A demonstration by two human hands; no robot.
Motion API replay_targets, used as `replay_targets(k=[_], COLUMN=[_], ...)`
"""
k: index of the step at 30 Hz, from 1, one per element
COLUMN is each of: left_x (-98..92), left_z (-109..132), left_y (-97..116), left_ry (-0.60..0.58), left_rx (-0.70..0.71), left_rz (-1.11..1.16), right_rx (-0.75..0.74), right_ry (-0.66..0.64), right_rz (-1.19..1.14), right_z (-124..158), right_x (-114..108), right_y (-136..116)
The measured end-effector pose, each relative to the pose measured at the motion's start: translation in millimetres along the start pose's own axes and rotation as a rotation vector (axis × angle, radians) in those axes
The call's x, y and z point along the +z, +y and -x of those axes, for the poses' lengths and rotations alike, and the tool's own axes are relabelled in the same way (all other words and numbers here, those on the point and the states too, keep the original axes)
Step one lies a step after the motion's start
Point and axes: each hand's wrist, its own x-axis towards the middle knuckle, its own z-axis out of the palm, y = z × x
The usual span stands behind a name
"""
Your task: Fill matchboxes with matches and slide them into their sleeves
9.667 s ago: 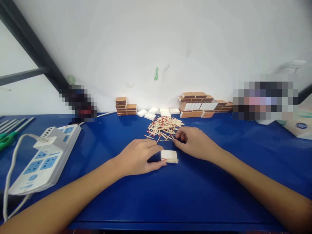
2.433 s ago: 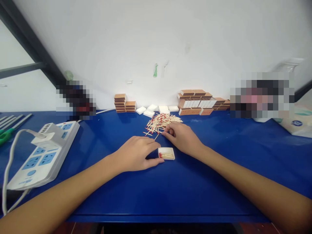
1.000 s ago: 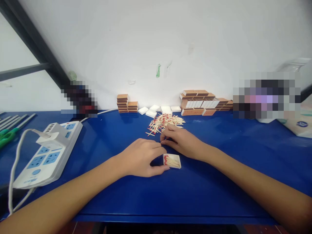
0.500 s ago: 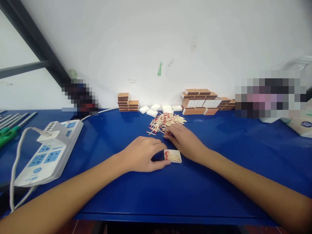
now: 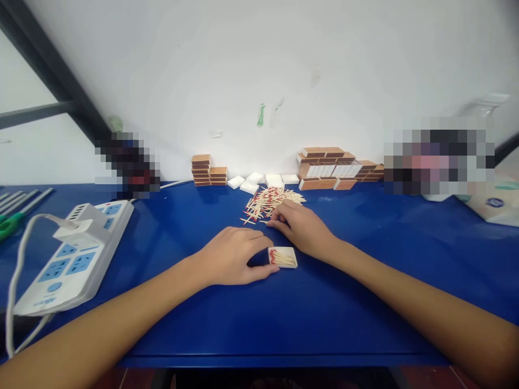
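A small white matchbox tray (image 5: 288,263) lies on the blue table with several red-tipped matches inside, their heads to the left. My left hand (image 5: 232,256) grips the tray's left end between thumb and fingers. Beyond it is a loose heap of matches (image 5: 265,204). At the heap's near edge, my right hand (image 5: 300,224) has thumb and forefinger pinched, with the end of a match (image 5: 263,221) showing at the fingertips. The rest of that match is hidden by the fingers.
Several white trays (image 5: 248,187) lie behind the heap. Stacked matchboxes stand against the wall, a small stack (image 5: 201,170) left and a larger one (image 5: 326,170) right. A white power strip (image 5: 87,270) with a cable occupies the left side. A soft pack (image 5: 497,202) sits far right.
The whole view has shifted slightly, so things appear a little further left. My right fingertips remain by the heap's near edge, now with a match end visible. My left hand still holds the tray.
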Motion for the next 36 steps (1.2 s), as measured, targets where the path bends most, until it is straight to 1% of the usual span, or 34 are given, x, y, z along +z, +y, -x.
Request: replay_targets(k=[3,5,8,11,13,15,16,18,21,24,30,36], left_x=[-0.8,-1.8,-3.2,-3.6,-3.3,-3.1,-3.0,-3.2,-3.7,-4.2,-4.1,-4.4], left_z=[0.8,1.2,1.4,1.1,1.0,1.0,0.9,0.9,0.9,1.3,1.8,1.5], left_y=[-2.4,-3.9,-5.3,-5.6,-5.4,-5.1,-4.9,-4.6,-4.3,-4.5,-5.6,-7.6], left_ry=[0.012,0.023,0.023,0.021,0.024,0.025,0.024,0.018,0.014,0.014,0.013,0.06], left_rx=[-0.011,-0.018,-0.03,-0.037,-0.035,-0.032,-0.031,-0.03,-0.028,-0.025,-0.029,-0.065], left_rz=[-0.011,-0.006,0.003,0.001,-0.003,-0.008,-0.011,-0.016,-0.017,-0.022,-0.029,-0.061], right_rx=[-0.025,-0.035,0.018,0.063,0.027,-0.059,-0.108,-0.181,-0.191,-0.14,-0.077,-0.048], right_ry=[-0.128,-0.19,-0.236,-0.254,-0.228,-0.223,-0.242,-0.317,-0.393,-0.39,-0.378,-0.377], right_rz=[-0.006,0.005,0.078,0.13,0.082,-0.024,-0.078,-0.153,-0.192,-0.183,-0.088,-0.095], right_z=[3.1,7.2,12.3,13.3,12.7,12.5,12.6,13.1,13.2,12.6,14.8,19.5], right_x=[-16.1,-28.3,-42.9,-51.4,-55.3,-59.0,-60.7,-63.4,-64.5,-62.8,-59.2,-57.7], right_y=[5.4,11.3,20.0,26.3,29.9,33.3,34.7,36.2,36.3,37.8,43.6,38.4])
